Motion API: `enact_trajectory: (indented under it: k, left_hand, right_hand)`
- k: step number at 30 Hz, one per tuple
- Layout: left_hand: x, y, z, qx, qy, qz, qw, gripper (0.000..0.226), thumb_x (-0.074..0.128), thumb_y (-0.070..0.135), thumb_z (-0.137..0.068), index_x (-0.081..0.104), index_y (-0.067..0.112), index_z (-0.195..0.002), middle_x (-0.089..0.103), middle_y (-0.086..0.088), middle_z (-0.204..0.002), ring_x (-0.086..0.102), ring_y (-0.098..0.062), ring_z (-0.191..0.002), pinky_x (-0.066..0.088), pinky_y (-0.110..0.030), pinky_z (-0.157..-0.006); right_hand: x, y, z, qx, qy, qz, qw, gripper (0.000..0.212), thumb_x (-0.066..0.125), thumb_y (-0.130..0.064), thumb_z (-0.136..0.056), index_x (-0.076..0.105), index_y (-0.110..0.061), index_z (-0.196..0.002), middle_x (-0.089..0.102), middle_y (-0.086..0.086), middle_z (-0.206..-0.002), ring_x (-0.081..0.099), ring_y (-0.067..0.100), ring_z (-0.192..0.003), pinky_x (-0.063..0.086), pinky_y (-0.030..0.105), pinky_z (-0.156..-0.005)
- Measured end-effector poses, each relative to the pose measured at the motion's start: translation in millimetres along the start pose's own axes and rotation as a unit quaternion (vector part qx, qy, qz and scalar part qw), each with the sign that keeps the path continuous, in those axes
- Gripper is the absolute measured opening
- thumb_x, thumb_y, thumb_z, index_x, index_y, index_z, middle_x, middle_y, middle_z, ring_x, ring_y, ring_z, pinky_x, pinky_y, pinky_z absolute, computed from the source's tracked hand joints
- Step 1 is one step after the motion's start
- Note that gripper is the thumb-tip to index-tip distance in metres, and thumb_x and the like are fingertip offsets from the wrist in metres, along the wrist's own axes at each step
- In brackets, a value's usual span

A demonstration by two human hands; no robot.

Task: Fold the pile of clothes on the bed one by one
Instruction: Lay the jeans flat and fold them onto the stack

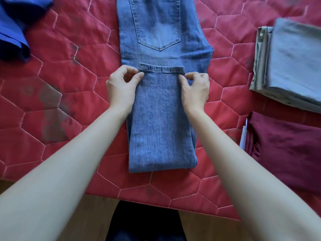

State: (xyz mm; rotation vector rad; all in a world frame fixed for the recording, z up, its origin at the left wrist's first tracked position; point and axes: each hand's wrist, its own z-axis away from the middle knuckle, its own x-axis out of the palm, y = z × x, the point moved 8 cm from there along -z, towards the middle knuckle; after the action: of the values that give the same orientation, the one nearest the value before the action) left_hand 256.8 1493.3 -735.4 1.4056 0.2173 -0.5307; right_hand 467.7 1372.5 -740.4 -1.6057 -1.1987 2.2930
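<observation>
Fingers (pixel 140 75) pinching folded jeans (pixel 161 122) hem

A red quilt (pixel 57 94) stitched in hexagons covers the bed, with wooden floor (pixel 90 221) at its near edge.

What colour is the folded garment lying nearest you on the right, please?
Dark maroon, plain with no pattern, shown in the head view.

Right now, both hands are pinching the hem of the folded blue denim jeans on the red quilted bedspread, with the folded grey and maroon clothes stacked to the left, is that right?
Not quite: the head view shows the folded grey clothes and maroon clothes on the right. The left hand and right hand do pinch the hem of the blue denim jeans on the red quilted bedspread.
</observation>
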Motion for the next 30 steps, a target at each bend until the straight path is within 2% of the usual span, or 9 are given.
enact_trajectory:
  k: [3,8,11,14,16,18,20,26,30]
  left_hand:
    - [11.4,-11.9,-9.3,-0.029,-0.017,-0.067,0.997,0.01,0.074,0.025,-0.08,0.07,0.016,-0.084,0.065,0.006,-0.073,0.054,-0.007,-0.067,0.044,-0.023,-0.07]
    - [12.8,-15.7,-5.4,-0.035,0.002,-0.158,0.987,0.015,0.067,0.027,-0.083,0.065,0.016,-0.093,0.067,-0.001,-0.094,0.062,-0.021,-0.09,0.046,-0.032,-0.08]
    - [10.0,6.2,9.6,0.092,0.042,-0.254,0.962,0.033,0.061,0.017,-0.082,0.057,0.011,-0.114,0.056,-0.009,-0.119,0.052,-0.027,-0.11,0.038,-0.032,-0.092]
    - [34.1,27.1,33.0,0.272,-0.017,-0.306,0.912,0.045,0.052,0.01,-0.083,0.054,0.005,-0.128,0.049,-0.014,-0.138,0.044,-0.032,-0.13,0.033,-0.04,-0.109]
    - [56.3,23.2,46.3,0.319,-0.072,-0.355,0.876,0.049,0.045,0.013,-0.087,0.049,0.007,-0.136,0.042,-0.014,-0.148,0.035,-0.031,-0.139,0.026,-0.047,-0.114]
    - [75.1,0.4,51.5,0.275,-0.141,-0.426,0.85,0.056,0.035,0.028,-0.095,0.031,0.01,-0.148,0.022,-0.009,-0.158,0.017,-0.027,-0.147,0.013,-0.048,-0.118]
    - [79.9,-21.5,50.4,0.23,-0.167,-0.461,0.84,0.062,0.023,0.038,-0.097,0.014,0.012,-0.153,0.006,-0.005,-0.162,0.003,-0.022,-0.149,0.003,-0.048,-0.119]
    - [81.5,-22.5,48.0,0.213,-0.189,-0.485,0.827,0.063,0.024,0.04,-0.099,0.007,0.012,-0.154,-0.002,-0.005,-0.162,-0.004,-0.021,-0.149,-0.003,-0.049,-0.119]
    - [64.6,-6.9,66.9,0.213,-0.175,-0.456,0.846,0.06,0.03,0.033,-0.099,0.015,0.01,-0.153,0.003,-0.011,-0.161,0.0,-0.026,-0.149,0.0,-0.05,-0.118]
  right_hand:
    - [11.4,7.6,-6.4,0.028,-0.036,0.048,0.998,0.025,0.062,-0.036,-0.091,0.069,-0.015,-0.102,0.055,0.008,-0.115,0.05,0.023,-0.112,0.035,0.027,-0.092]
    - [14.7,4.8,-7.6,-0.005,-0.032,0.069,0.997,0.025,0.062,-0.035,-0.09,0.067,-0.014,-0.102,0.055,0.008,-0.112,0.05,0.024,-0.109,0.035,0.028,-0.09]
    - [9.2,-4.5,-1.9,-0.068,0.0,0.101,0.993,0.037,0.062,-0.032,-0.09,0.058,-0.014,-0.122,0.053,0.008,-0.122,0.048,0.024,-0.114,0.034,0.029,-0.095]
    - [13.7,-30.1,10.1,-0.208,0.027,0.147,0.967,0.05,0.055,-0.023,-0.093,0.046,-0.01,-0.14,0.045,0.012,-0.143,0.042,0.028,-0.132,0.031,0.034,-0.107]
    - [34.3,-41.4,19.6,-0.293,-0.017,0.175,0.94,0.048,0.046,-0.02,-0.097,0.043,-0.01,-0.144,0.037,0.014,-0.151,0.032,0.029,-0.142,0.025,0.04,-0.114]
    - [61.6,-33.7,25.9,-0.313,-0.1,0.244,0.912,0.05,0.036,-0.027,-0.101,0.031,-0.015,-0.15,0.022,0.01,-0.159,0.016,0.025,-0.148,0.011,0.041,-0.119]
    - [73.4,-19.8,24.8,-0.306,-0.123,0.297,0.896,0.054,0.028,-0.036,-0.102,0.02,-0.02,-0.153,0.013,0.005,-0.161,0.008,0.02,-0.149,0.005,0.04,-0.12]
    - [70.8,-22.2,21.1,-0.287,-0.145,0.322,0.89,0.057,0.025,-0.038,-0.103,0.01,-0.021,-0.155,0.004,0.005,-0.163,0.001,0.019,-0.15,0.003,0.045,-0.12]
    - [42.6,-28.3,48.4,-0.235,-0.126,0.253,0.93,0.054,0.028,-0.031,-0.103,0.016,-0.018,-0.154,0.006,0.008,-0.162,0.001,0.023,-0.15,0.003,0.045,-0.12]
